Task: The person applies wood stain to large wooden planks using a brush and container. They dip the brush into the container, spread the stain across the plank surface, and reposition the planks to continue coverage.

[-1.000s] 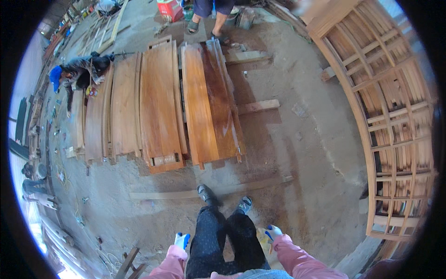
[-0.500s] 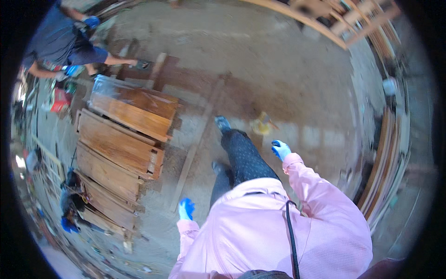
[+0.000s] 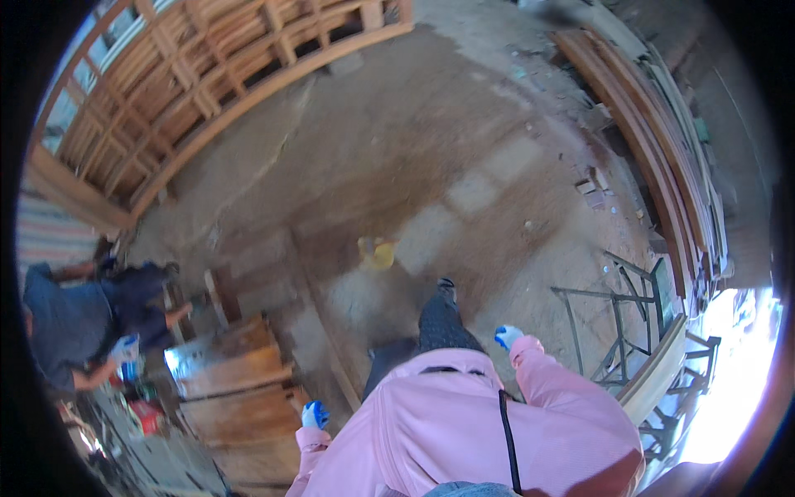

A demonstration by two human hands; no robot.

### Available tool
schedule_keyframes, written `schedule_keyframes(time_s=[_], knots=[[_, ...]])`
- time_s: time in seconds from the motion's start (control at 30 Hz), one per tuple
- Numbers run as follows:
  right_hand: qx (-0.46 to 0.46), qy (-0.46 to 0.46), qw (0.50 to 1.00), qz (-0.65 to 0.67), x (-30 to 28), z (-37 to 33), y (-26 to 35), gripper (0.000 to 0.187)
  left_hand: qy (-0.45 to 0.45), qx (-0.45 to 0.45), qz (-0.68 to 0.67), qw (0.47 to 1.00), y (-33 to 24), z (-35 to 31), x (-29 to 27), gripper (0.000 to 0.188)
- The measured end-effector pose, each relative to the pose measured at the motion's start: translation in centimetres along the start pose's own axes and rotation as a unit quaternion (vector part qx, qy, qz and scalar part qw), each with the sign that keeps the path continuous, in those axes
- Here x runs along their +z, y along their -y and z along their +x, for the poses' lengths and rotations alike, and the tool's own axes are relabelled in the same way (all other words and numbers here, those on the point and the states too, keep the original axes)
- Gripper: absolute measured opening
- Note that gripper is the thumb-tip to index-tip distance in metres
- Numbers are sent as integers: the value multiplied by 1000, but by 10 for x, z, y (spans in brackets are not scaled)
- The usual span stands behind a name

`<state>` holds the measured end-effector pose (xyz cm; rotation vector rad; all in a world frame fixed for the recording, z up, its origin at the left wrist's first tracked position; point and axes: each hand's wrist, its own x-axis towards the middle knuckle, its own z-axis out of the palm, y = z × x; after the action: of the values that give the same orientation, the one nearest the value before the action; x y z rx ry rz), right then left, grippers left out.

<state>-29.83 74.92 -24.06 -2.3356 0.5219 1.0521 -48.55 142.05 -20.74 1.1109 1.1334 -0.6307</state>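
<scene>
My left hand [image 3: 315, 415], in a white and blue glove, hangs beside my body near the stacked wooden panels [image 3: 236, 414]. Its fingers are loosely curled, and I see nothing in them. My right hand [image 3: 508, 336], gloved the same way, hangs out to the right above the floor, fingers slightly bent and apparently holding nothing. Neither hand touches anything that I can make out. On the floor ahead of my feet lies a small yellow object [image 3: 378, 254], too blurred to name.
A large wooden lattice frame [image 3: 207, 99] stands at the far left. Another person [image 3: 74, 323] bends beside the panels, with a red object [image 3: 146, 416] nearby. Long planks [image 3: 638, 132] lie along the right, with a metal stand [image 3: 617, 323] and a bright opening below them.
My view has swung to the right as I walk. The panels and other person now sit lower left; the lattice frame and metal stand have come into view. Both hands remain apparently empty.
</scene>
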Motion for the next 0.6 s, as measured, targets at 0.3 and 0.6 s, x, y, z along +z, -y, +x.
schedule_keyframes(time_s=[0.3, 0.6], knots=[[-14, 37, 999, -19, -88, 87, -102, 35, -10, 126, 244, 962, -246, 103, 282, 26], [-3, -382, 902, 199, -311, 144, -137, 34, 193, 42, 460, 866, -342, 121, 580, 18]])
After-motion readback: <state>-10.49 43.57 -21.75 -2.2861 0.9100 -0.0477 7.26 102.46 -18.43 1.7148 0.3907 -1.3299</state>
